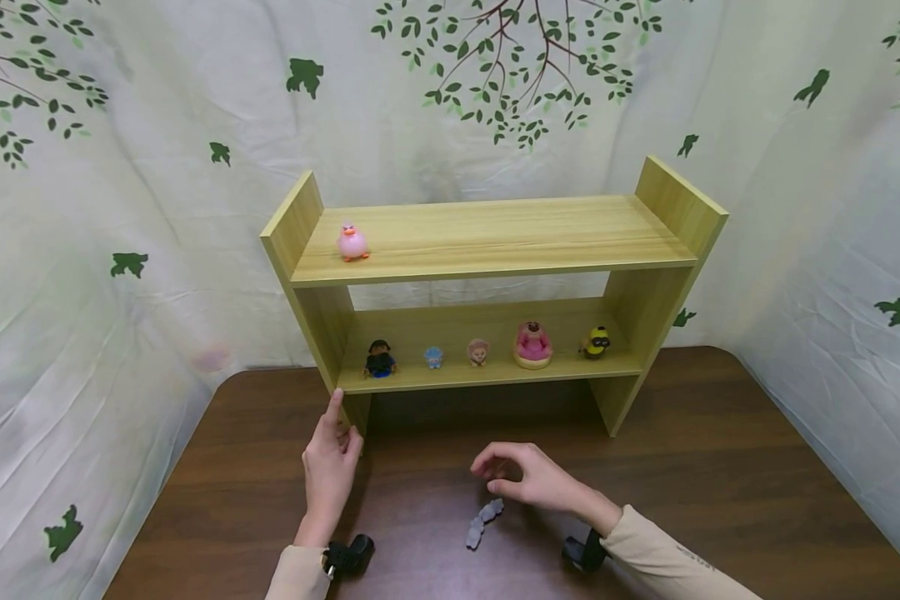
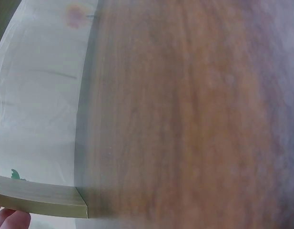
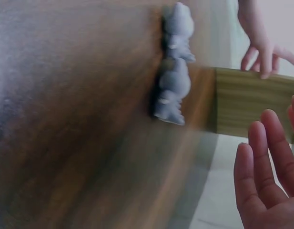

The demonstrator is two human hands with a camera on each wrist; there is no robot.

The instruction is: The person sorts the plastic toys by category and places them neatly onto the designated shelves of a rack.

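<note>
My left hand (image 1: 330,462) touches the front edge of the left side panel of a light wooden shelf (image 1: 487,379), its index finger stretched upward along it. Fingertips (image 2: 15,220) of that hand show at the panel edge in the left wrist view. With fingers loosely curved and nothing between them, my right hand (image 1: 532,477) hovers over the table. Just below it lies a lumpy grey toy (image 1: 484,523), which looks like two small animal shapes end to end in the right wrist view, apart from the fingers (image 3: 258,148).
A pink duck figure (image 1: 352,243) stands on the top board. Along the middle board stand a dark-clothed figure (image 1: 379,360), a blue figure (image 1: 433,357), a small pinkish figure (image 1: 477,352), a pink bear (image 1: 532,345) and a yellow figure (image 1: 595,342). The dark table (image 1: 712,500) meets a leaf-patterned curtain.
</note>
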